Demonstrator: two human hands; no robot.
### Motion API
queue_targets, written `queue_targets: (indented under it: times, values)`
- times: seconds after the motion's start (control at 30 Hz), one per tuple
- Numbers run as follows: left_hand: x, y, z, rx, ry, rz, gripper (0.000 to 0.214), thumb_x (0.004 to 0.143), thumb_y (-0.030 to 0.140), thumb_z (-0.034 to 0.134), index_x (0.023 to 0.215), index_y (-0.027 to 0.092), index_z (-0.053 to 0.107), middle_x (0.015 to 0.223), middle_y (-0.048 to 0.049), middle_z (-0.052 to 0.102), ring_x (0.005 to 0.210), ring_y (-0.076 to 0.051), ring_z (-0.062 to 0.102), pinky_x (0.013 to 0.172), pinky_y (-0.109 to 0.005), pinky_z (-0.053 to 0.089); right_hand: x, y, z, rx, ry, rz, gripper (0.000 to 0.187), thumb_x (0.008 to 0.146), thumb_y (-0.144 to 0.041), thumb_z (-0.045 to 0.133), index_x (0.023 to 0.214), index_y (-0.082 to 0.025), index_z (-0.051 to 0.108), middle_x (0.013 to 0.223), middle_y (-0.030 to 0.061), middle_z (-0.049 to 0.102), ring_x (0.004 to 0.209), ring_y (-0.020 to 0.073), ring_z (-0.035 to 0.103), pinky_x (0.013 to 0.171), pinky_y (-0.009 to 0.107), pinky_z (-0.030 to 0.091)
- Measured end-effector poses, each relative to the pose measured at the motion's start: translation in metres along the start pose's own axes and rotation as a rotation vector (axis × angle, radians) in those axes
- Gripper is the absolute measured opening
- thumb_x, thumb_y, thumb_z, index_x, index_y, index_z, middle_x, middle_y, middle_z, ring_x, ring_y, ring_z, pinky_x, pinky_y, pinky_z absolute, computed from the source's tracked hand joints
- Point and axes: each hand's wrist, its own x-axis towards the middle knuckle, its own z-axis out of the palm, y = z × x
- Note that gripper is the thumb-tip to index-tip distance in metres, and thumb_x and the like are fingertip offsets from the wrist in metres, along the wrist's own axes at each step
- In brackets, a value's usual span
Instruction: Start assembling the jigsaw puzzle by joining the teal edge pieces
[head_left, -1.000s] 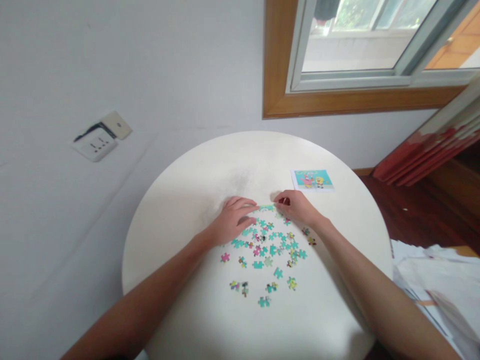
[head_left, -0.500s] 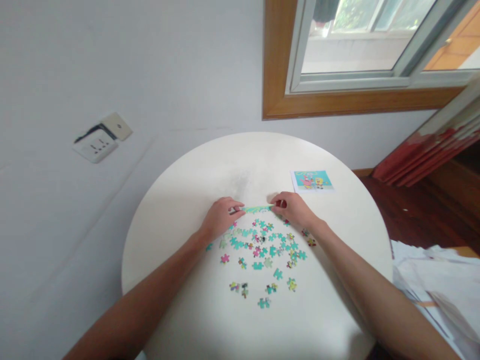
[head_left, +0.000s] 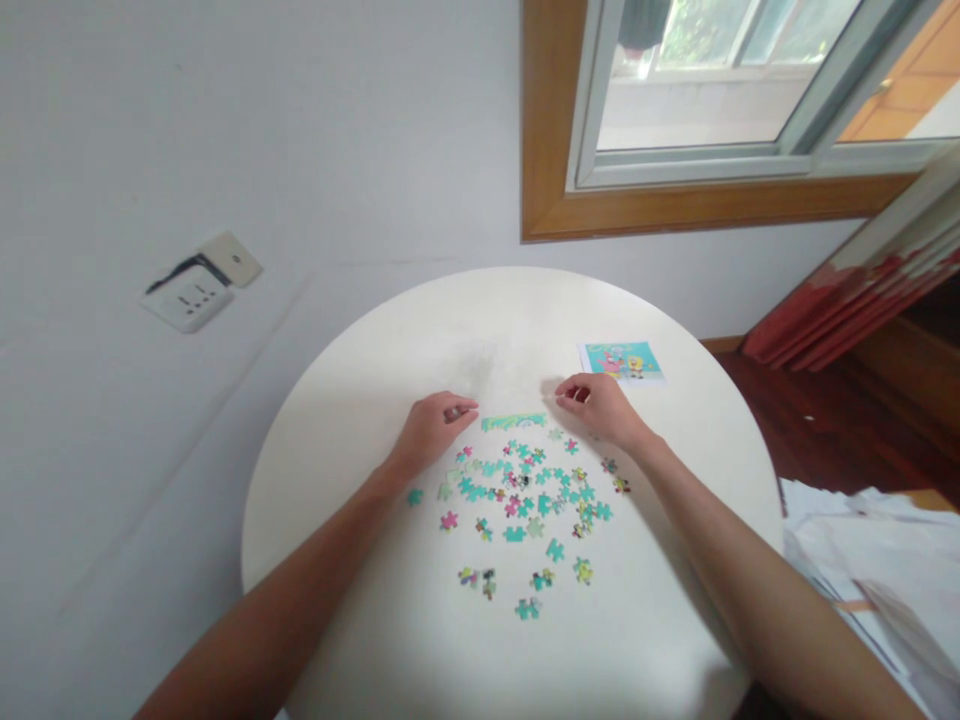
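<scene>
A joined strip of jigsaw pieces [head_left: 514, 422], green and yellow with a straight upper edge, lies flat on the white round table [head_left: 360, 350]. My left hand [head_left: 436, 425] hovers just off its left end, thumb and forefinger slightly parted and holding nothing I can see. Off the strip's right end and a little higher is my right hand [head_left: 596, 405], its fingers curled and a small gap showing between thumb and forefinger. Loose jigsaw pieces [head_left: 514, 534], mostly teal with some pink and yellow, are scattered below the strip between my forearms.
A picture card [head_left: 622, 360] with cartoon figures lies at the table's back right, just behind my right hand. White papers [head_left: 870, 570] are stacked beyond the right edge. The wall with a socket [head_left: 191, 295] and a wood-framed window [head_left: 555, 215] stand behind.
Both hands have let go of the strip's ends and drawn outward, the left one leftward, the right one rightward and slightly up. The strip stays on the table; the view has shifted slightly.
</scene>
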Motion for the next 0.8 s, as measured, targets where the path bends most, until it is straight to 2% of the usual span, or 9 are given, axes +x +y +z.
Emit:
queue_targets:
  times: [0.13,0.33,0.6,0.8]
  values:
    - [0.000,-0.004,-0.002,-0.023,-0.030,-0.005,0.021,0.079,0.037,0.068,0.090,0.021,0.078,0.083,-0.0033,0.073,0.069,-0.016,0.059,0.069,-0.028,0.048,-0.003,-0.001,0.001,-0.054,-0.079,-0.011,0.011,0.079,-0.024,0.065,0.078,-0.016,0.073,0.072,0.0042,0.070,0.062,0.0142,0.056,0.059,0.026,0.041]
    - [-0.001,-0.006,0.000,-0.071,-0.078,0.000,0.020,0.077,0.035,0.072,0.089,0.022,0.079,0.086,-0.0036,0.074,0.071,-0.016,0.061,0.072,-0.029,0.049,-0.007,-0.003,0.009,-0.128,-0.143,-0.030,0.010,0.079,-0.025,0.069,0.084,-0.018,0.075,0.079,0.0041,0.071,0.066,0.0149,0.060,0.061,0.026,0.041]
    - [-0.002,-0.008,0.006,-0.090,-0.088,-0.002,0.018,0.078,0.035,0.071,0.089,0.023,0.079,0.088,-0.0038,0.073,0.077,-0.018,0.065,0.073,-0.030,0.050,-0.007,-0.007,0.011,-0.191,-0.150,-0.010,0.006,0.080,-0.024,0.069,0.083,-0.021,0.074,0.080,0.0025,0.071,0.068,0.0150,0.060,0.062,0.027,0.040]
    - [-0.002,-0.005,0.006,-0.095,-0.065,-0.009,0.015,0.078,0.033,0.072,0.086,0.023,0.079,0.087,-0.0034,0.072,0.075,-0.017,0.064,0.071,-0.029,0.049,-0.007,-0.007,0.013,-0.206,-0.134,-0.012,0.005,0.080,-0.023,0.069,0.083,-0.021,0.073,0.079,0.0018,0.071,0.069,0.0148,0.059,0.063,0.026,0.039]
